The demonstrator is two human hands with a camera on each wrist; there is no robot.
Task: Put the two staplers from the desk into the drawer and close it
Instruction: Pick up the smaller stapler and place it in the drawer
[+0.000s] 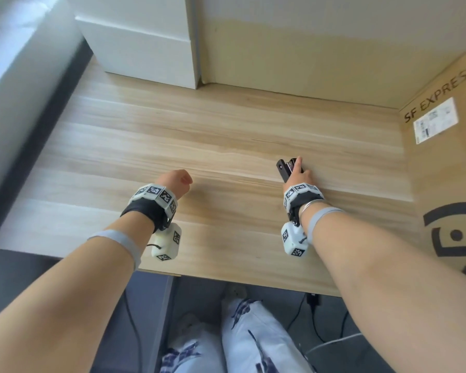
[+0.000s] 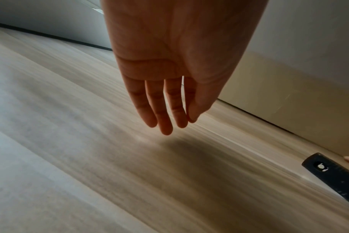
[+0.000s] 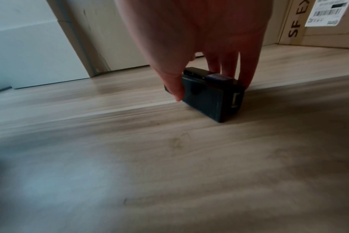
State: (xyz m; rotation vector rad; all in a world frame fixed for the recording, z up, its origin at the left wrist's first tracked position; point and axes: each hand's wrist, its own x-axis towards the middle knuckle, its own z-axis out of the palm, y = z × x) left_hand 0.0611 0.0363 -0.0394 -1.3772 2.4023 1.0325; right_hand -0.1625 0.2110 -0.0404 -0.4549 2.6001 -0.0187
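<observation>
Item: right hand (image 3: 201, 52). Grip: thumb on the near side, fingers (image 3: 247, 74) down the far side, pinching a black stapler (image 3: 211, 96) that sits on edge on the counter (image 1: 199, 135). In the head view the same stapler (image 1: 285, 169) shows beyond the wrist, its metal parts facing up; whether it has left the surface cannot be told.

Item: left hand (image 2: 169, 66). Fingers straight and relaxed, holding nothing, hovering above bare wood, well apart from the stapler.

Item: second stapler. Not in any view. Drawer: not in any view.

Item: surroundings. A white box (image 1: 145, 41) at the back left, a cardboard box (image 1: 447, 168) marked SF EXPRESS along the right edge, near the stapler.

Risks, as judged:
- The pinch sits at one end of a long body; on lifting, the far end may swing down and slip out of the fingertips.
- The stapler's arm may hinge open if only the top part is caught.
- The cardboard wall is close; a wide sweep to the right could knock against it.
- With the drawer out of sight, the carry has to clear the counter's front edge without striking it.
</observation>
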